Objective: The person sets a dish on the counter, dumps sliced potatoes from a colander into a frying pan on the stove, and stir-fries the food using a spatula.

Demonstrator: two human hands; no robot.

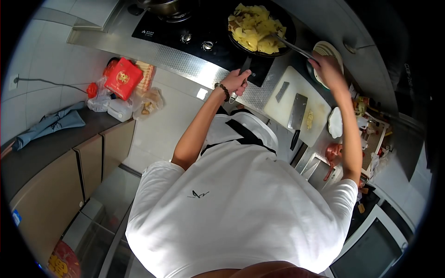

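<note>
Up on the black glass cooktop [211, 25], a round black frying pan [288, 25] was seen loaded high, thin yellow slices [254, 28] heaped nearly to its rim! Nearer the body, the black-and-silver pan handle [246, 65] was clasped by the left hand [235, 82], fingers wrapped firmly round it, a dark beaded bracelet [225, 92] worn at the wrist; the slices were set just beyond that grip, well clear of the fingers. Over on the right, the long slim metal utensil [297, 48] was grasped near its far end by the right hand [328, 69], its shaft slanted leftward over the rim, its tip sunk among the slices. So the food was reached by the tool alone, touched by neither hand! Below that hand, a white rectangular cutting board [301, 84] was occupied by a black-handled, broad-bladed steel cleaver [297, 111], with small pale-yellow chopped bits [309, 119] strewn beside the blade.
</note>
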